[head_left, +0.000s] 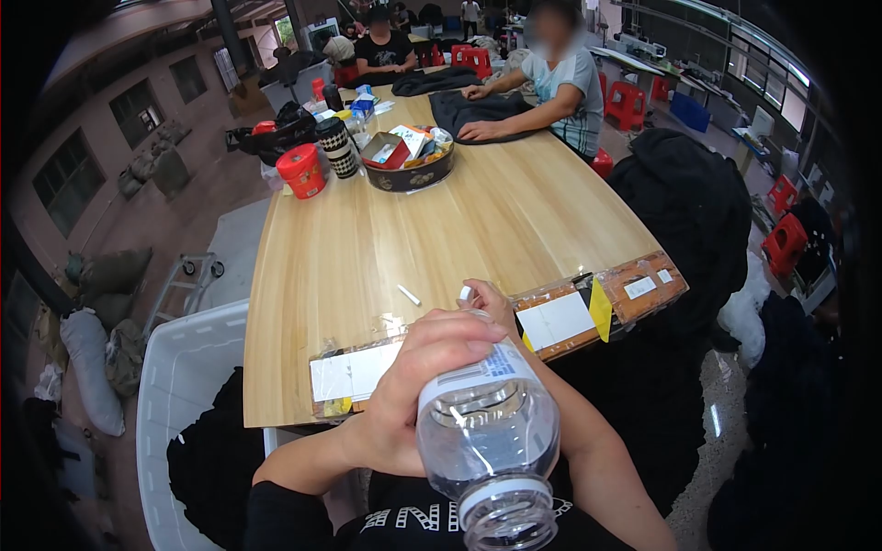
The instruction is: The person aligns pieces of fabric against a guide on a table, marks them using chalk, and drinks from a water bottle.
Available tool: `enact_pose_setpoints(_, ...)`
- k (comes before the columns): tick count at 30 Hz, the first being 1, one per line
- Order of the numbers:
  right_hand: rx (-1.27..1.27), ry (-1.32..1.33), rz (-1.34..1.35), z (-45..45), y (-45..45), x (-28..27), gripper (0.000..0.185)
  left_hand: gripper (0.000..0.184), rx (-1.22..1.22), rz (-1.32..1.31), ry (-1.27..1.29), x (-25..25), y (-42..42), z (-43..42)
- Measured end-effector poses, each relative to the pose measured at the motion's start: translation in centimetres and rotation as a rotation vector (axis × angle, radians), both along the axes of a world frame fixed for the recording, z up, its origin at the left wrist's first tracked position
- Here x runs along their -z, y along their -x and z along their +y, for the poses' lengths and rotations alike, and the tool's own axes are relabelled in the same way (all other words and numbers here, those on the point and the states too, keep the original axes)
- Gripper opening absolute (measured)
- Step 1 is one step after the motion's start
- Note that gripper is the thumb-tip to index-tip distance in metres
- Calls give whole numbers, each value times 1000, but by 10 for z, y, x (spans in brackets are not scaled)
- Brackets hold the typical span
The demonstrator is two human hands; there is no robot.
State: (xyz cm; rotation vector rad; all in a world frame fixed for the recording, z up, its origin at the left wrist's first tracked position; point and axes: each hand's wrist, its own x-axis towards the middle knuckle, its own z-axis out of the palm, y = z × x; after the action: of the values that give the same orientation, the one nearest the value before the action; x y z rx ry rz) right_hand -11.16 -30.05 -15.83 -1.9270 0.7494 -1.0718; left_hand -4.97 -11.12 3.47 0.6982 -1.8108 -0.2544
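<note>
A person's left hand (409, 372) curls closed around a clear plastic bottle with a white-and-blue paper label (489, 413), held tilted above the near edge of a pale wood-grain table (524, 216), its threaded neck aimed back toward the wearer and its mouth apparently uncapped. The right hand (492, 301), partly hidden behind the bottle, pinches a small white object (466, 293), perhaps the cap, between its fingertips. The step in hand looks like handling the opened bottle; whether any liquid remains inside cannot be told. The next move would seem to call for a steady left grip and a controlled tilt, with the small piece kept secure. A slim white stick (409, 295) lies nearby on the table, while across it a co-worker in a light patterned shirt (568, 101) rests both hands on dark folded cloth (482, 112)
</note>
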Motion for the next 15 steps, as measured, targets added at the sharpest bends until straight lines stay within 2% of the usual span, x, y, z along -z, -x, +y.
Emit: enact_pose_setpoints(15, 10, 33, 14, 2, 1, -4, 31, 71, -19, 33, -13, 6, -7, 7)
